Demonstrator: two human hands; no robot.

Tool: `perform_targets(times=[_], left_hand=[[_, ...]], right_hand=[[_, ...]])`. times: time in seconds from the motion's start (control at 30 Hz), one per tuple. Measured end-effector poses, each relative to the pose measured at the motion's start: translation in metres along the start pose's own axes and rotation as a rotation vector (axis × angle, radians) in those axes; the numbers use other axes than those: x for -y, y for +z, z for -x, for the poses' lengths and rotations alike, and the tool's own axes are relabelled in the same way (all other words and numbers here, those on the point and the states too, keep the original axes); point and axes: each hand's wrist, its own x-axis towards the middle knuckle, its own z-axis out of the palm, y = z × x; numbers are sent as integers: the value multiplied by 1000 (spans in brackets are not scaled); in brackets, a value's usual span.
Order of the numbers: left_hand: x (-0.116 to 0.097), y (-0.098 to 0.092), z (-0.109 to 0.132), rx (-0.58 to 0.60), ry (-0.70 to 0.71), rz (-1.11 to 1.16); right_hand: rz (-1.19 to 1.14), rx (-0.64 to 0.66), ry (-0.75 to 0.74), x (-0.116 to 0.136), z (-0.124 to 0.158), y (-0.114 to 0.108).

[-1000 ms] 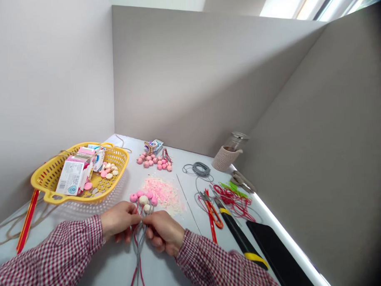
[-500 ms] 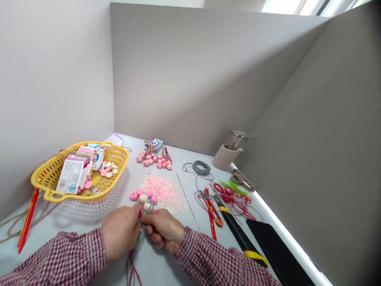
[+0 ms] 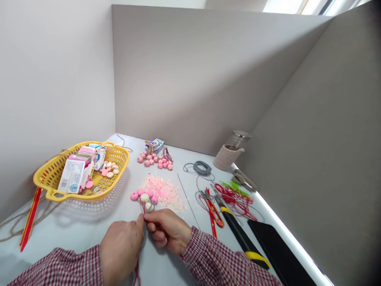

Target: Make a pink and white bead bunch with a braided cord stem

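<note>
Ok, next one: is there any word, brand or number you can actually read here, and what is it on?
None can be read with certainty.
White carton in the yellow plastic basket: small print and a blue badge, too small to read.
Carton beside it: print too blurred to read.
Small box at the far end: print too small to read.

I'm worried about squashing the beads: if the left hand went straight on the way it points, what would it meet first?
Probably the red cords just beyond the thumb of the left hand, then the pink and cream beads, though depth is hard to judge here.
</note>
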Motion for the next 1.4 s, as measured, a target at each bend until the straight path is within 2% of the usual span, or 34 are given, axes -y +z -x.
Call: perform_targets(times=[0.1, 0.23, 0.33, 0.37, 0.43, 0.5, 0.63, 0.73, 1.0, 1.23, 1.4], left_hand=[[5, 1, 1, -20, 15, 124], [22, -4, -8, -83, 46, 360], [29, -8, -21, -185, -40, 477], [29, -9, -25, -158, -98, 546], [26, -9, -31, -2, -222, 748], [21, -7, -36, 144, -284, 975], [17, -2, -41, 254, -219, 1265], [21, 1, -45, 300, -189, 1294], [31, -2, -49, 232, -203, 1180], [25, -4, -49, 169, -273, 1115], [22, -4, -51, 146, -297, 1089]], right_hand=[[-14, 0, 0, 0, 0, 0], [-17, 5, 14, 0, -1, -1], [-14, 4, 16, 1, -1, -2], [-13, 5, 15, 1, -1, -2], [-10, 11, 11, 2, 0, -2], [-3, 17, 7, 2, 1, -1], [25, 13, 1, 2, 1, -1], [51, 2, -10, 1, 0, -1], [152, -60, -66, -2, -1, -3], [265, -155, -144, -6, -4, -2], [286, -170, -136, -4, 0, -7]])
